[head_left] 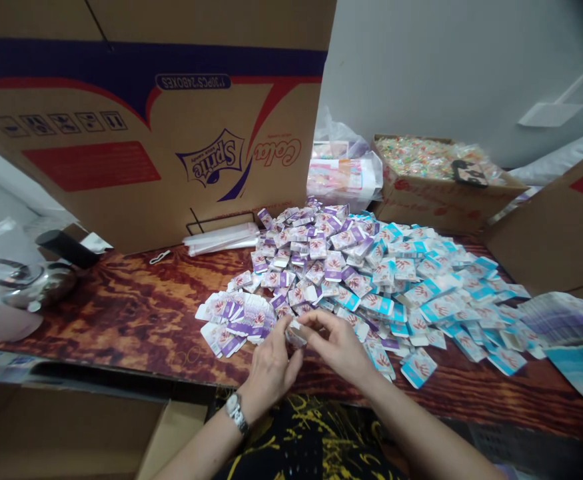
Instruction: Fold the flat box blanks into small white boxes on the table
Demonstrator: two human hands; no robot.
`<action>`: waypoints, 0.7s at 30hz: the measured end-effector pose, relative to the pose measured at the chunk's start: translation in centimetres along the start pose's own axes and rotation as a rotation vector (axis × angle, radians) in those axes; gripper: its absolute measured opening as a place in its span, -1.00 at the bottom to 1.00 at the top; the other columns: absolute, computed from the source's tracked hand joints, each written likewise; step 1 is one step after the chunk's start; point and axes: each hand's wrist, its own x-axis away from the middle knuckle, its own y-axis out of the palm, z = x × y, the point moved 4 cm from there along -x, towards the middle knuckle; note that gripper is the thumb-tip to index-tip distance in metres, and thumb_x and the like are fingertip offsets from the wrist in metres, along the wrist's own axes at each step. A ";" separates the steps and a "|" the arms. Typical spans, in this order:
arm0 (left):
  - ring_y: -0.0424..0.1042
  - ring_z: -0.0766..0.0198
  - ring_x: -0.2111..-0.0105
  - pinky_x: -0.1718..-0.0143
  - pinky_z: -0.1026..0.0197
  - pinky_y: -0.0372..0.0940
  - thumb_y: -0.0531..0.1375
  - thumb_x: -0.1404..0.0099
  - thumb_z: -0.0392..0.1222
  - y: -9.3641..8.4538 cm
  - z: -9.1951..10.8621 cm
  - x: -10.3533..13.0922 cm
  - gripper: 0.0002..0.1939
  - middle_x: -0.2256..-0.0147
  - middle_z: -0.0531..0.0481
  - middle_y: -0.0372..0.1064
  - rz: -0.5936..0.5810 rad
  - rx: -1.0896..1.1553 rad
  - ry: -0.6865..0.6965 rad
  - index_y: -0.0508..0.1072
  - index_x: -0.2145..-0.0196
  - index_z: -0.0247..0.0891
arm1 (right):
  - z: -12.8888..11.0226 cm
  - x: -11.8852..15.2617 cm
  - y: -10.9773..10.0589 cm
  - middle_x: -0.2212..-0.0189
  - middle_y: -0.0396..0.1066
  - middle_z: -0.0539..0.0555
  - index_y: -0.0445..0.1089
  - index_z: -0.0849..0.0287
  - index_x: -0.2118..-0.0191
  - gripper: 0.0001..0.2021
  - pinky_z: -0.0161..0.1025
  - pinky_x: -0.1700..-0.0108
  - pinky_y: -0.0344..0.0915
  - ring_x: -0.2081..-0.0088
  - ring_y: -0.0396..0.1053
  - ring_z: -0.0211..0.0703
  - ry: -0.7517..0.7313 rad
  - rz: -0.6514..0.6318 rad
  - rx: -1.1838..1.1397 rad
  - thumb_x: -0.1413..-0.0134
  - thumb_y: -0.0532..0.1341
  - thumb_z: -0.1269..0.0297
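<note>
Black-and-yellow patterned cloth (291, 445) is seen below L hand (270, 363) and R hand (338, 343); both are curled nearly closed, w/ small pale card box (296, 337) pinched btwn them, prob. being folded. Steady pressure prob. needed next. White-and-purple cartons (248, 319) are fanned just L of L hand.

Pale wall (451, 67) behind red-brown table (136, 303)

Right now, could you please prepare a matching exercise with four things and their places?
1. wristwatch
2. small pale item
3. metal vessel
4. open box with colourful contents

A. left end of the table
B. at the back right
C. worn on the left arm
D. between the left hand and the right hand

Pairs: 1-C; 2-D; 3-A; 4-B.
</note>
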 end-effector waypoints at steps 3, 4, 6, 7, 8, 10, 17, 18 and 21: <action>0.33 0.07 -0.03 0.05 0.08 0.34 0.03 -0.25 -0.33 0.0 0.0 -0.2 -0.30 -0.08 -0.40 0.19 0.007 -0.031 0.001 -0.24 -0.25 -0.41 | -1.2 0.6 0.3 0.23 0.40 0.09 0.44 0.13 0.22 -0.83 -0.22 0.10 0.28 0.18 0.36 -0.17 -0.162 0.029 0.147 -0.13 0.11 0.39; 0.33 0.06 -0.03 0.05 0.07 0.34 0.02 -0.25 -0.34 -0.1 0.1 -0.3 -0.28 -0.09 -0.41 0.18 0.009 -0.038 0.004 -0.28 -0.26 -0.41 | -1.4 0.9 0.5 0.16 0.37 0.12 0.44 0.14 0.19 -0.80 -0.20 0.06 0.27 0.12 0.35 -0.15 -0.208 0.026 0.165 -0.14 0.10 0.40; 0.32 0.06 -0.04 0.05 0.06 0.34 0.00 -0.24 -0.37 -0.1 0.1 -0.5 -0.26 -0.10 -0.42 0.18 0.004 -0.041 0.010 -0.33 -0.26 -0.43 | -1.5 1.2 1.0 0.09 0.33 0.16 0.43 0.14 0.14 -0.78 -0.19 0.01 0.25 0.05 0.31 -0.14 -0.264 0.021 0.169 -0.16 0.08 0.40; 0.31 0.06 -0.04 0.04 0.06 0.33 -0.02 -0.24 -0.38 -0.2 0.2 -0.6 -0.26 -0.10 -0.42 0.18 0.000 -0.040 0.013 -0.35 -0.27 -0.44 | -1.4 1.3 1.1 0.08 0.32 0.16 0.42 0.15 0.14 -0.78 -0.19 0.00 0.25 0.03 0.31 -0.14 -0.267 0.022 0.160 -0.16 0.08 0.40; 0.31 0.07 -0.05 0.03 0.06 0.33 -0.02 -0.24 -0.38 -0.2 0.2 -0.6 -0.26 -0.10 -0.42 0.17 -0.002 -0.043 0.013 -0.36 -0.27 -0.44 | -1.2 1.2 1.2 0.09 0.32 0.16 0.42 0.14 0.15 -0.79 -0.20 0.01 0.26 0.04 0.31 -0.14 -0.253 0.022 0.135 -0.17 0.08 0.38; 0.28 0.05 -0.07 0.02 0.04 0.32 -0.01 -0.25 -0.37 -0.3 0.2 -0.6 -0.25 -0.11 -0.42 0.15 0.002 -0.062 0.014 -0.35 -0.27 -0.43 | -0.8 0.9 1.2 0.13 0.36 0.12 0.40 0.13 0.14 -0.81 -0.24 0.07 0.31 0.09 0.34 -0.17 -0.174 0.008 0.044 -0.18 0.09 0.34; 0.23 0.09 -0.10 -0.02 0.07 0.29 0.03 -0.26 -0.35 -0.9 0.3 -0.5 -0.25 -0.13 -0.37 0.13 0.057 -0.101 0.068 -0.30 -0.27 -0.40 | -1.1 -0.3 0.4 0.25 0.42 0.05 0.41 0.14 0.15 -0.81 -0.25 0.14 0.31 0.20 0.37 -0.19 -0.063 -0.067 -0.010 -0.13 0.16 0.26; 0.25 0.09 -0.09 -0.02 0.08 0.29 0.04 -0.26 -0.35 -1.0 0.4 -0.5 -0.27 -0.12 -0.35 0.15 0.075 -0.099 0.075 -0.28 -0.27 -0.39 | -1.1 -0.4 0.4 0.25 0.43 0.05 0.41 0.14 0.14 -0.80 -0.26 0.15 0.31 0.21 0.37 -0.19 -0.045 -0.077 -0.043 -0.12 0.16 0.24; 0.26 0.10 -0.08 -0.02 0.09 0.29 0.05 -0.27 -0.34 -1.3 0.5 -0.5 -0.33 -0.08 -0.30 0.22 0.092 -0.083 0.083 -0.16 -0.26 -0.34 | -0.8 -0.7 0.3 0.27 0.44 0.05 0.40 0.16 0.15 -0.77 -0.29 0.26 0.33 0.27 0.38 -0.22 0.022 -0.107 -0.172 -0.14 0.14 0.19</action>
